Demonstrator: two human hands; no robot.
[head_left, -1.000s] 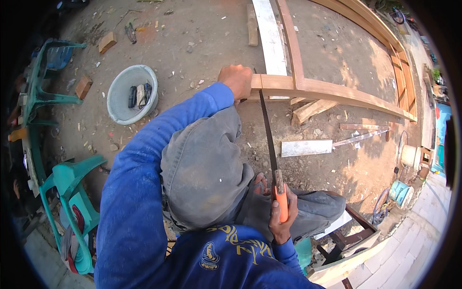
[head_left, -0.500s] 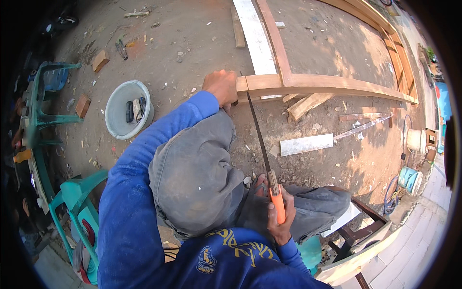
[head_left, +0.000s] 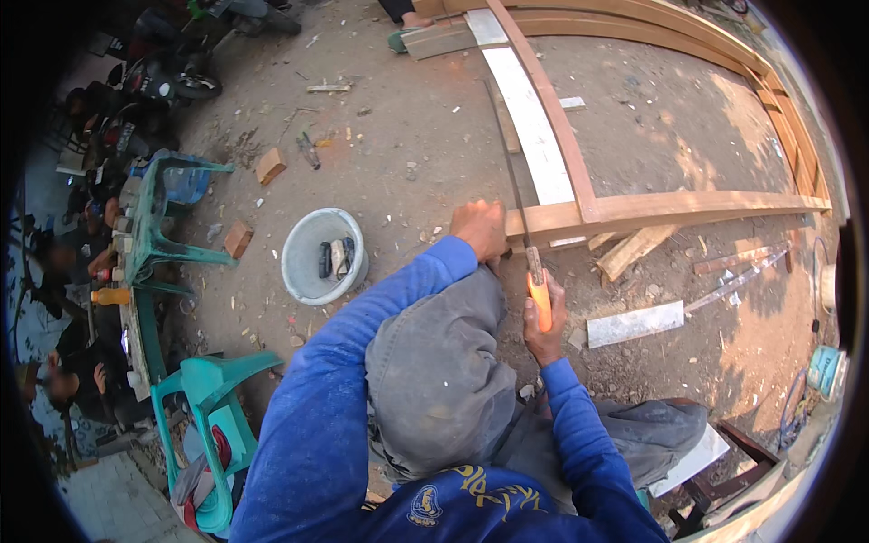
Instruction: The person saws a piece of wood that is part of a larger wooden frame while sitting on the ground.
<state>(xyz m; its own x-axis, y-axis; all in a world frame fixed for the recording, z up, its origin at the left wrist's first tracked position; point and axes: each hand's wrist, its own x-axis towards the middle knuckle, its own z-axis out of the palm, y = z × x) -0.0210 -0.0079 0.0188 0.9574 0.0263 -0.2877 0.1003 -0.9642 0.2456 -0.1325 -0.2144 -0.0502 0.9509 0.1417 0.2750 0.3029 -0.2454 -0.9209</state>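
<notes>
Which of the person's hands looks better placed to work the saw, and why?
Right, I'd judge: the right hand grips the saw by its orange handle, in line with its blade, while the left hand holds the left end of the wooden beam.

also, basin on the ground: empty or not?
Not empty: the grey basin stands upright, with dark items and a pale one visible inside.
</notes>
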